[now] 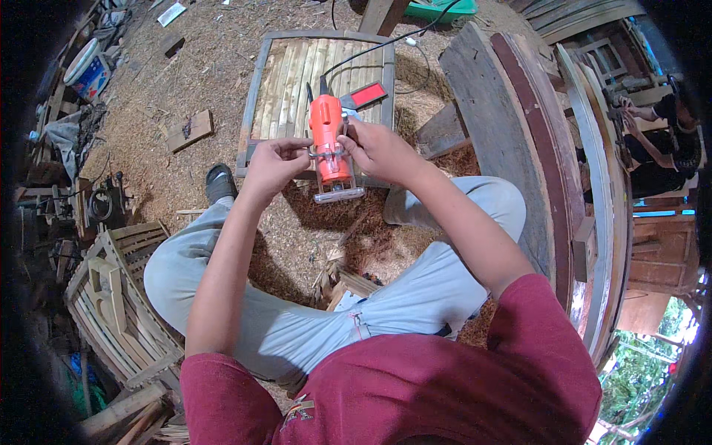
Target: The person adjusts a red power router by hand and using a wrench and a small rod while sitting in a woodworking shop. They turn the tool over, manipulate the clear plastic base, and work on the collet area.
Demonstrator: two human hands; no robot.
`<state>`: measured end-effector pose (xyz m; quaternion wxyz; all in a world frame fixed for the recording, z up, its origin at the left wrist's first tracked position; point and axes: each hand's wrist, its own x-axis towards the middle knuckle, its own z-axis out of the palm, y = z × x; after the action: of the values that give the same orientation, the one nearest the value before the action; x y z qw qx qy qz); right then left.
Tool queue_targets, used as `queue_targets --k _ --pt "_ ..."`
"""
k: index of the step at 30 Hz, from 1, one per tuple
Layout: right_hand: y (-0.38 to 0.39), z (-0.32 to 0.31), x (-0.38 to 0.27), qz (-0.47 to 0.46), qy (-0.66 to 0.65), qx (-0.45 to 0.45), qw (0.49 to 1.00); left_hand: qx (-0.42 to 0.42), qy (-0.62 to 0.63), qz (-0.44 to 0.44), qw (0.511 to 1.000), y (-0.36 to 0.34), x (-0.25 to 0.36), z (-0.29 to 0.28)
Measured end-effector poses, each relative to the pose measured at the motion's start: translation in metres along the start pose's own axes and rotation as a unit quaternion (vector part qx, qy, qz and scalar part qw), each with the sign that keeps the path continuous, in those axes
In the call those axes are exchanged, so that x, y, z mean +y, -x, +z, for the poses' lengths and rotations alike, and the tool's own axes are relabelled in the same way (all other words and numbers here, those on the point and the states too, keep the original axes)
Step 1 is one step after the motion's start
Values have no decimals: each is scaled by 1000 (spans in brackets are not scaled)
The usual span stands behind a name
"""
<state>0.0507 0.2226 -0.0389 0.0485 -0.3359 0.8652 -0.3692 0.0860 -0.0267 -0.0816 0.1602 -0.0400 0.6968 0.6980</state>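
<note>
An orange trim router [325, 122] lies on its side at the near edge of a low slatted wooden stand [293, 74]. Its base end, a clear guard with a flat plate, points toward me and juts past that edge. My left hand [277, 168] pinches the left side of the metal clamp around the router's body, fingertips together. From the other side, my right hand [377, 150] has thumb and fingers closed at the clamp's right end. Whatever small part sits between those fingers is hidden. A black cord [386, 43] runs from the router's far end.
Beside the router lies a red-and-grey flat object [365, 95]. Thick planks [498, 141] stand along my right. A slatted wood piece [130, 297] rests at left. Wood shavings cover the floor, with a wood block [190, 131] on it. Another person [660, 137] sits far right.
</note>
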Motion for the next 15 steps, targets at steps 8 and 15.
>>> queue_targets --k 8,15 --pt "0 -1 -3 1 -3 7 1000 13 -156 51 986 3 -4 3" --pt "-1 -1 -4 -5 -8 14 1000 37 -316 173 932 7 -8 6"
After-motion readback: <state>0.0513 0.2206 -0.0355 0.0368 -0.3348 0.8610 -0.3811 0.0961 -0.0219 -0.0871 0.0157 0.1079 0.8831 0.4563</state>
